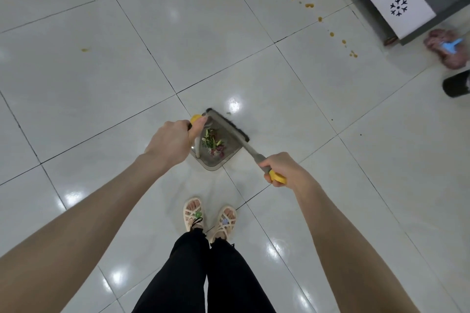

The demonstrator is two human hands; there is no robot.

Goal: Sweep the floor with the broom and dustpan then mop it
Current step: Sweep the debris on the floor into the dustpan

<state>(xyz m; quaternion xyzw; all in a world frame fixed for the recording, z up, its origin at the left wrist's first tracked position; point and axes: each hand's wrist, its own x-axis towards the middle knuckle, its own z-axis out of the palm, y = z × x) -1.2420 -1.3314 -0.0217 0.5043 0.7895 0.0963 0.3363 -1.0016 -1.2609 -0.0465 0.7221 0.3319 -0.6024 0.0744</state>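
Head view: left hand (170, 142) curled round dustpan (211, 166) handle, right hand (282, 168) round broom (229, 126); scraps (212, 143) lay inside. I judged sweeping nearly done; orange drips (309, 5), mopping left to do.

Your left grip (175, 140) curls round the dustpan (216, 160) handle, and your right grip (282, 169) holds the broom (229, 124), its bristles at the pan's mouth. Green and purple scraps (213, 143) lie inside. Orange drops (309, 5) dot the floor (101, 84); a pink mop (447, 51) lies far right.
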